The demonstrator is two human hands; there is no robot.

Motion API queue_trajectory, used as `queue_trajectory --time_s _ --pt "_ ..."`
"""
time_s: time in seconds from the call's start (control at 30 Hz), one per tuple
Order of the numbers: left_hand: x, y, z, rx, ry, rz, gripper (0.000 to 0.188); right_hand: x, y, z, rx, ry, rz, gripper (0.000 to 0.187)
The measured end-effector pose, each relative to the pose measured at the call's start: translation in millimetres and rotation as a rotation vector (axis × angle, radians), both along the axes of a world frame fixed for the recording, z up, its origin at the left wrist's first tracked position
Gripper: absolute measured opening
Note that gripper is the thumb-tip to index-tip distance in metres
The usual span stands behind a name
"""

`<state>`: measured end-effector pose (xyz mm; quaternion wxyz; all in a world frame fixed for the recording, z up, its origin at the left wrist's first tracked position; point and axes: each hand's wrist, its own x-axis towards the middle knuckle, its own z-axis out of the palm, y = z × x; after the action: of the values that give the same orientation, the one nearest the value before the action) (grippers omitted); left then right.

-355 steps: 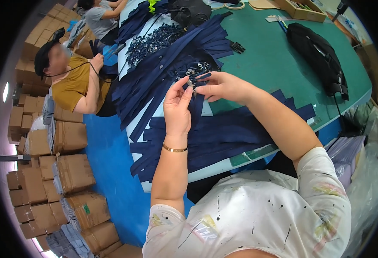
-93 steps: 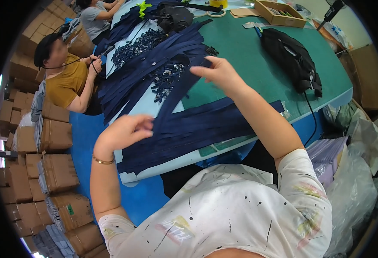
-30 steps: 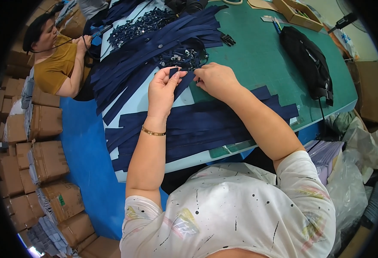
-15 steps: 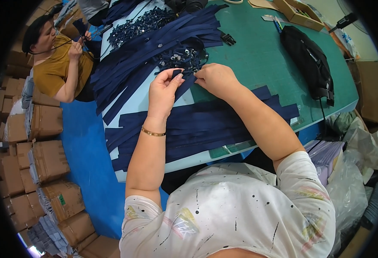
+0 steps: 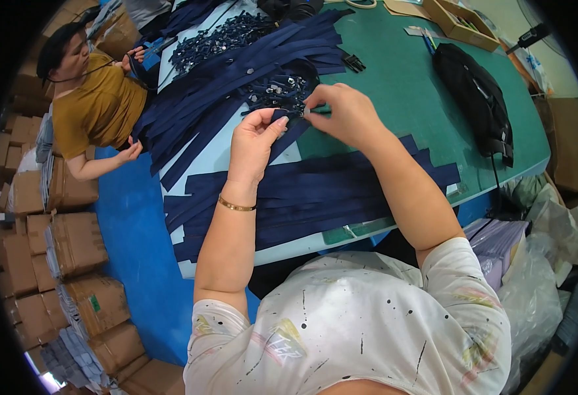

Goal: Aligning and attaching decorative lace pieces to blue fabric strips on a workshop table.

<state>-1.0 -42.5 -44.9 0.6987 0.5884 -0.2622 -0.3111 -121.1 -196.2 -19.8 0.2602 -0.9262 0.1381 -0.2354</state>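
My left hand (image 5: 251, 146) pinches the end of a navy zipper strip (image 5: 289, 139) between thumb and forefinger. Close beside that end, the thumb and forefinger of my right hand (image 5: 349, 117) are closed on a small piece, too hidden by the fingers to name. Just beyond my fingertips lies a pile of small navy zipper sliders (image 5: 272, 92) with shiny metal parts. Below my hands, a layer of navy zipper strips (image 5: 309, 187) runs across the table's near edge. A second bundle of zipper strips (image 5: 216, 92) spreads out at the far left.
A larger heap of sliders (image 5: 216, 43) sits farther back. On the green mat (image 5: 388, 85) rest a black buckle (image 5: 353, 62), a black pouch (image 5: 476, 99) and a wooden box (image 5: 460, 23). Another person (image 5: 98, 99) is at the left, near stacked cartons (image 5: 81, 243).
My right hand has lifted slightly and turned at the strip's end, its fingers still pinched. My left hand keeps its grip. The other person's near arm has dropped.
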Motion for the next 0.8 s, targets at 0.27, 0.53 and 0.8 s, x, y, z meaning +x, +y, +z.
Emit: queue_trajectory --time_s 0.27,0.53,0.8 --pt "-9.1 1.5 7.4 -0.026 0.143 -0.107 0.016 3.9 -7.9 0.0 0.164 -0.186 0.18 0.018" --pt "-10.1 1.2 5.5 -0.003 0.096 -0.119 0.016 0.9 -8.1 3.6 0.04 -0.216 0.246 0.016" --pt "-9.9 0.6 8.1 -0.121 0.241 -0.117 0.029 5.3 -3.8 1.0 0.105 -0.321 0.235 0.024"
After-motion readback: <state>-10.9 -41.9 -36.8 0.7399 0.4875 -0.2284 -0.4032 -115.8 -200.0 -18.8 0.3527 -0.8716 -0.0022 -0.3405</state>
